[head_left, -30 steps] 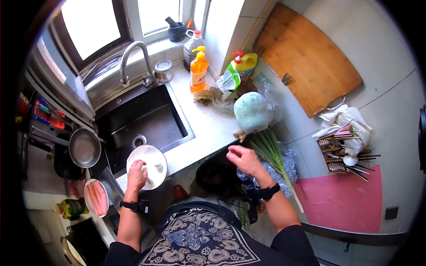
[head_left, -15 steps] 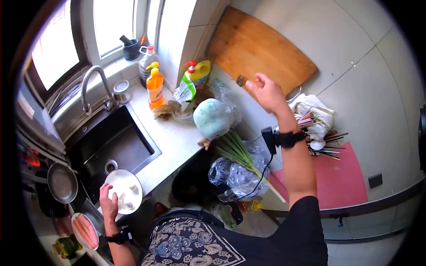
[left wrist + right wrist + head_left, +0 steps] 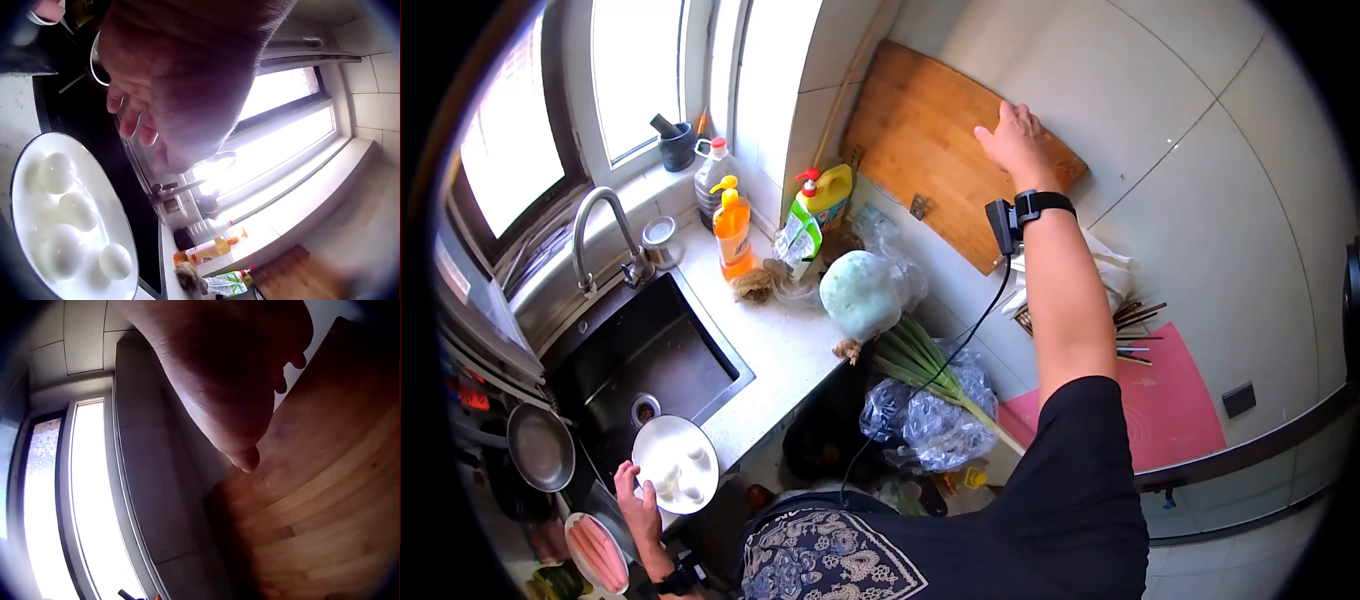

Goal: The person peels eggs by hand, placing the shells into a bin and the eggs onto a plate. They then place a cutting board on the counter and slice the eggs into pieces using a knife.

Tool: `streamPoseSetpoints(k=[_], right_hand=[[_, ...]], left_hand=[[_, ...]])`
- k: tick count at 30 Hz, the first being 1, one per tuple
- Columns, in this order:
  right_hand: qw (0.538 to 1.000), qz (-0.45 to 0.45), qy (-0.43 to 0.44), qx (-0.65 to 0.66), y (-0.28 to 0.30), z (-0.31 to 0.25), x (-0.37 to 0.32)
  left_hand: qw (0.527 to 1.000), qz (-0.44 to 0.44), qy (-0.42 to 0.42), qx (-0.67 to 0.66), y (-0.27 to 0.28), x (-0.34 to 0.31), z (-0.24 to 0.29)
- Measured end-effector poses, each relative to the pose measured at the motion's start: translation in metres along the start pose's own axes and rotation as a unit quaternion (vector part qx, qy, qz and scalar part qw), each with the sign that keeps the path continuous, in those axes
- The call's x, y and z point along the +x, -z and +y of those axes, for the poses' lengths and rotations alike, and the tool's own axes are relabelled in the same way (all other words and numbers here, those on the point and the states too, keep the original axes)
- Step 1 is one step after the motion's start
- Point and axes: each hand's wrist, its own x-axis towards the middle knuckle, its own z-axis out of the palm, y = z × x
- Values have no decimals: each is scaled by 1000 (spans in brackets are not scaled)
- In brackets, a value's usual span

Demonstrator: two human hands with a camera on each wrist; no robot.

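Note:
My right hand (image 3: pixel 1017 145) is at the upper right edge of the wooden board (image 3: pixel 940 130), which leans against the tiled wall. In the right wrist view the thumb lies in front of the board (image 3: pixel 325 487) and two fingertips show near its edge; whether they touch it I cannot tell. Beside the sink, my left hand (image 3: pixel 638 505) hovers at the left rim of a white plate (image 3: pixel 696 440), its fingers loosely bent and holding nothing. Several smooth white eggs (image 3: pixel 114 261) lie on the plate, and the left wrist view shows the left hand (image 3: pixel 169 87) apart from them.
A black sink (image 3: pixel 650 350) with a faucet (image 3: pixel 605 215) is at the left. Soap bottle (image 3: pixel 733 240), pale green melon (image 3: pixel 860 294) and green onions (image 3: pixel 920 362) stand or lie nearer the board. A pink mat (image 3: pixel 1175 410) and utensil basket are lower right.
My right hand has moved from over the floor beside the counter up to the board's edge. My left hand has drawn back from the eggs to the plate's left side. The head view has shifted rightward.

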Motion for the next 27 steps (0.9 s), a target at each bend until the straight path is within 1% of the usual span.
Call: streamPoseSetpoints(k=[4,8,11,12,13,16,19,22,25,27], right_hand=[[996,4,4,-87,-10,-1,2],[998,24,-1,-63,-15,4,13],[998,29,-16,-51,-14,5,17],[998,30,-18,-55,-8,2,15],[998,31,-20,-58,-3,-1,14],[997,64,7,-53,2,1,16],[999,46,13,-3,2,-1,30],[998,-59,22,-4,15,-10,35],[996,-86,13,-2,23,-13,38],[998,-60,6,4,17,-7,38]], left_hand=[[1000,7,28,8,-1,-12,-11],[998,4,60,21,-1,-19,-13],[999,-5,53,8,-3,-21,-16],[999,-11,42,23,-4,-22,-20],[999,-12,49,20,-5,-22,-14],[998,-16,60,14,-5,-24,-3],[998,-13,60,9,-6,-23,0],[998,-9,65,10,-6,-23,5],[998,0,58,8,-7,-27,9],[999,4,47,8,-9,-31,6]])
